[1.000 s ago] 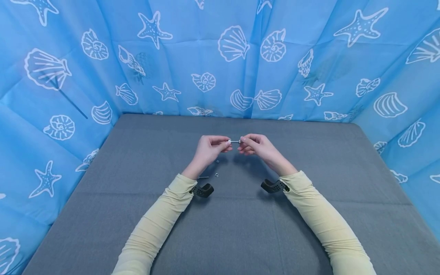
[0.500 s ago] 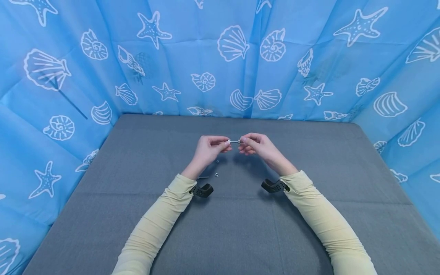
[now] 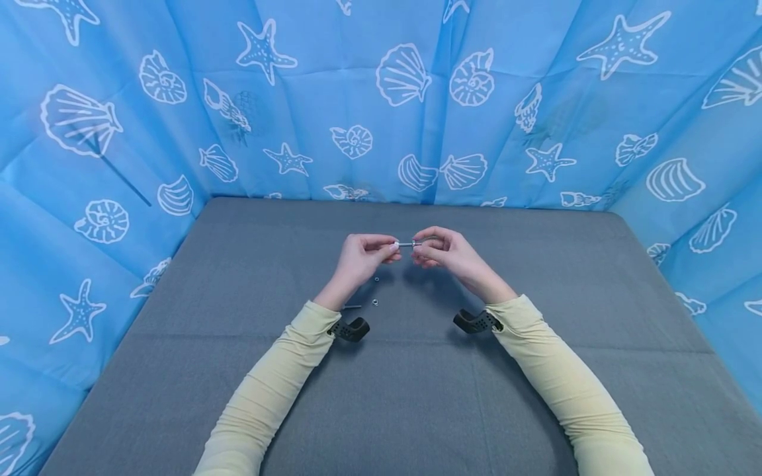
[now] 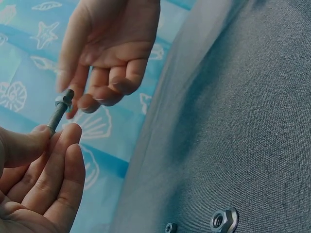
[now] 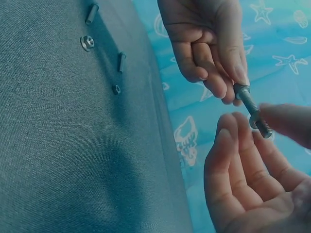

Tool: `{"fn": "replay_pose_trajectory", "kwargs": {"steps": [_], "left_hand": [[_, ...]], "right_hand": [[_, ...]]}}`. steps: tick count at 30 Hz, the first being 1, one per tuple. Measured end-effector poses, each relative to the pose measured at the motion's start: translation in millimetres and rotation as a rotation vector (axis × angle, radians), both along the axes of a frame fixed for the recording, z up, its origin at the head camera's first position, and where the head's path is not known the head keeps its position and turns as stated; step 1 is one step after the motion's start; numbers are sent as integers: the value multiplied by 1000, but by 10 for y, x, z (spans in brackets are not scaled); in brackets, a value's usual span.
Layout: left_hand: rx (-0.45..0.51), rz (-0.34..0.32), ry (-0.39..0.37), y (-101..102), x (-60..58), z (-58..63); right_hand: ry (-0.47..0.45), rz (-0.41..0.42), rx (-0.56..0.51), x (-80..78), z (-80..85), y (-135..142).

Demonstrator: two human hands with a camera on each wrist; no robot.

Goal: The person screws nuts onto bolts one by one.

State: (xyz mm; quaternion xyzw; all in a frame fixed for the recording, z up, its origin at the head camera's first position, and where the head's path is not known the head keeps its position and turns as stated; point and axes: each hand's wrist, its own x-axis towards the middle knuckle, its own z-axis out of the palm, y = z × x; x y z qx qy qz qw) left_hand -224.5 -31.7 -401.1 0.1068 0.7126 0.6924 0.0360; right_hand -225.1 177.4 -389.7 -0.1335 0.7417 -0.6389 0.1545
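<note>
Since a second ago, the right hand (image 3: pixel 446 256) has lifted its forefinger and parted it from the thumb, while the left hand (image 3: pixel 366 254) has stayed almost where it was. Between the two hands is the bolt (image 5: pixel 249 99), held above the worktop (image 3: pixel 536 284) with its threaded end toward the right hand. Left thumb and fingertips pinch the bolt at its head end. Right thumb and forefinger stand loosely apart, one on either side of the fitted nut (image 4: pixel 63 102), which sits around the bolt close to its free end; the thumb looks very near it, but whether it touches I cannot tell. Nearer the person than the bolt, and slightly left of it, a smaller loose nut (image 5: pixel 116 89) and a larger loose nut (image 5: pixel 87 42) lie on the worktop, each with a loose screw (image 5: pixel 121 62) near it. Beyond the bolt hangs blue cloth (image 3: pixel 506 39) printed with white shells and starfish.
</note>
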Motion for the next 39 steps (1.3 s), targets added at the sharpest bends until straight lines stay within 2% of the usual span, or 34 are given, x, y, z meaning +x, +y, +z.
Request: {"fn": "replay_pose_trajectory", "kwargs": {"steps": [7, 14, 20, 28, 35, 39], "left_hand": [[-9, -5, -3, 8, 17, 20], [4, -2, 1, 24, 7, 22], [-6, 2, 5, 31, 18, 34], [-21, 5, -7, 21, 24, 32], [-12, 2, -7, 28, 22, 36], [-15, 5, -18, 33, 15, 42]], "right_hand": [[-18, -5, 33, 9, 12, -6], [4, 2, 1, 7, 4, 11], [-10, -8, 44, 7, -7, 6], [43, -36, 27, 11, -1, -10], [-4, -60, 44, 10, 14, -12], [34, -46, 37, 3, 8, -5]]}}
